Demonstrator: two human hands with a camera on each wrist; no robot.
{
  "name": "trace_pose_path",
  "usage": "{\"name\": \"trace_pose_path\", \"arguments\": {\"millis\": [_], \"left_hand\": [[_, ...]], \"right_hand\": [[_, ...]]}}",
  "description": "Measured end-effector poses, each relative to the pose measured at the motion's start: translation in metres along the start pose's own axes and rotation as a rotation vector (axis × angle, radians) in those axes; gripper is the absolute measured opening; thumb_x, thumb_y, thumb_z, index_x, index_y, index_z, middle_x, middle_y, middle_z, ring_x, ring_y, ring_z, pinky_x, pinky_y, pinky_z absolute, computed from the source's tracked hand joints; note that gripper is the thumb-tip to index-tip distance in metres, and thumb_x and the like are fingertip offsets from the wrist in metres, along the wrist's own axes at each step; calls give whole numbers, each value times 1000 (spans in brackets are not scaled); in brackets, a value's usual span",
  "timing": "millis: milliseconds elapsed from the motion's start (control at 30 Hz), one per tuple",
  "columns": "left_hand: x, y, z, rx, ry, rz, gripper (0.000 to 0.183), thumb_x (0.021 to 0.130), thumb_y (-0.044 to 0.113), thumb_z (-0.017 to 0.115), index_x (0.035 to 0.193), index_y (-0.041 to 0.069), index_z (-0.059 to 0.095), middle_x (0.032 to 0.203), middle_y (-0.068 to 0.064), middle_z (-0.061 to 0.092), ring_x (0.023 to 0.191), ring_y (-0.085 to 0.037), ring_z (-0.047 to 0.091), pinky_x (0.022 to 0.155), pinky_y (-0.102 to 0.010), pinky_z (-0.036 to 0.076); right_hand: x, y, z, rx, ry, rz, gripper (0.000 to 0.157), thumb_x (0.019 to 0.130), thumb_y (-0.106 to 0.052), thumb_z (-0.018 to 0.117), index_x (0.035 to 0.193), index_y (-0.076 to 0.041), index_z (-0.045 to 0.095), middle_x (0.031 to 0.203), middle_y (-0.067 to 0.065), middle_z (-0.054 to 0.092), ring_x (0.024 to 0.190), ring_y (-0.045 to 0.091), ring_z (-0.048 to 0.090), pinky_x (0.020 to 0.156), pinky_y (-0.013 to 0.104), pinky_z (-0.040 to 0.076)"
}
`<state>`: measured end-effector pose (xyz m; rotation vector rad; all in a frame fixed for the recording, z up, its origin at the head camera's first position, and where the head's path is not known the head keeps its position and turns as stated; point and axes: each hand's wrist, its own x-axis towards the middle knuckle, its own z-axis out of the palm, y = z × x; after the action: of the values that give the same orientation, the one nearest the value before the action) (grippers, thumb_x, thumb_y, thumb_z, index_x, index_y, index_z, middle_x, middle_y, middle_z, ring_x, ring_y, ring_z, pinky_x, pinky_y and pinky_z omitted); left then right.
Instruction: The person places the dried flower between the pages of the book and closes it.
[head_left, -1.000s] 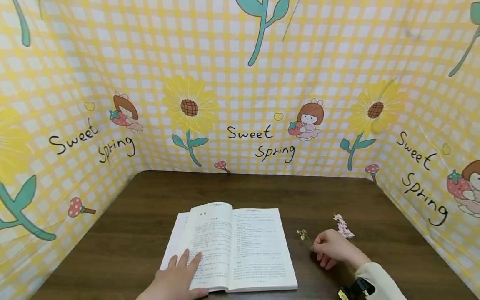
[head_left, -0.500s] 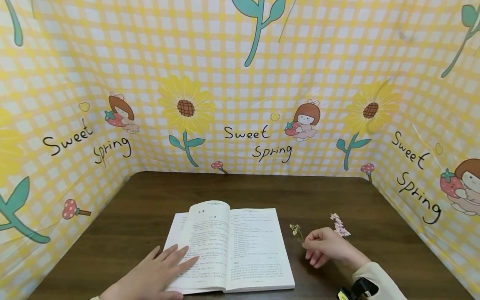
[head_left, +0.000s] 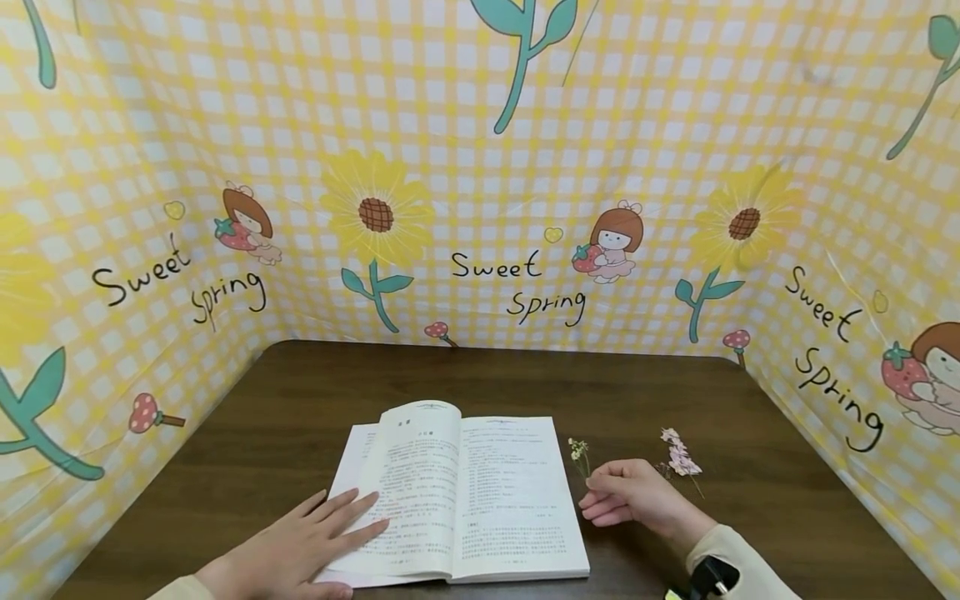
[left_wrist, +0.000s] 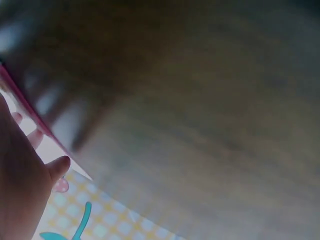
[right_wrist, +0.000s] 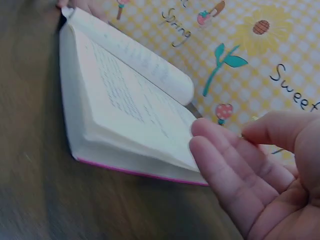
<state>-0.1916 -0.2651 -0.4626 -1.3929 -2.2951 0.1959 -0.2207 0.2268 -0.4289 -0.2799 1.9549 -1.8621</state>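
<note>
An open book [head_left: 510,500] lies on the dark wooden table, its left pages curving up at the spine. My left hand [head_left: 300,537] rests with spread fingers on the lower part of the left page; the left wrist view catches this hand [left_wrist: 25,170] at the book's pink cover edge. Between thumb and index finger, my right hand [head_left: 637,498] pinches the stem of a small sprig of pale yellow-white flowers [head_left: 578,451], just right of the book. In the right wrist view, the fingers of the right hand [right_wrist: 260,175] hide most of the sprig.
A pink flower sprig [head_left: 679,452] lies on the table [head_left: 225,467] behind the right hand. Around the table's back and sides hangs a yellow checked cloth [head_left: 480,192] printed with sunflowers and "Sweet Spring".
My right hand has moved left toward the book with the yellow-white flower sprig, uncovering more of the pink one. My left hand has slid left and outward on the left page.
</note>
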Motion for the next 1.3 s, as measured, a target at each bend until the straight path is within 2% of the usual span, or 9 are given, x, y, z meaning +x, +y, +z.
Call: {"name": "trace_pose_path", "arguments": {"millis": [200,733,1067,1300], "left_hand": [[1,0,1,-9,-10,10,71,96,65,46,153,23,40,149,-13,46,126,-35,53,83,-54,51],[-1,1,3,21,-7,0,70,96,65,47,153,25,41,148,-12,48,126,-33,53,83,-52,51],[-4,3,5,27,-7,-16,68,96,63,49,152,25,43,148,-11,48,126,-32,53,84,-51,50],[-1,3,4,19,0,-15,69,96,64,48,152,25,42,148,-11,48,127,-32,53,85,-52,49]], "right_hand": [[4,4,16,91,-21,22,18,99,-8,55,104,9,59,87,13,73,76,18,73,70,33,59],[18,5,62,211,-29,30,15,98,-8,57,101,6,60,83,9,72,72,12,72,71,29,59],[31,8,86,204,-33,97,23,96,-10,61,108,10,62,84,11,73,74,17,73,72,33,59],[37,9,90,190,-26,135,18,96,-11,60,101,6,65,82,10,73,74,18,73,71,33,59]]}}
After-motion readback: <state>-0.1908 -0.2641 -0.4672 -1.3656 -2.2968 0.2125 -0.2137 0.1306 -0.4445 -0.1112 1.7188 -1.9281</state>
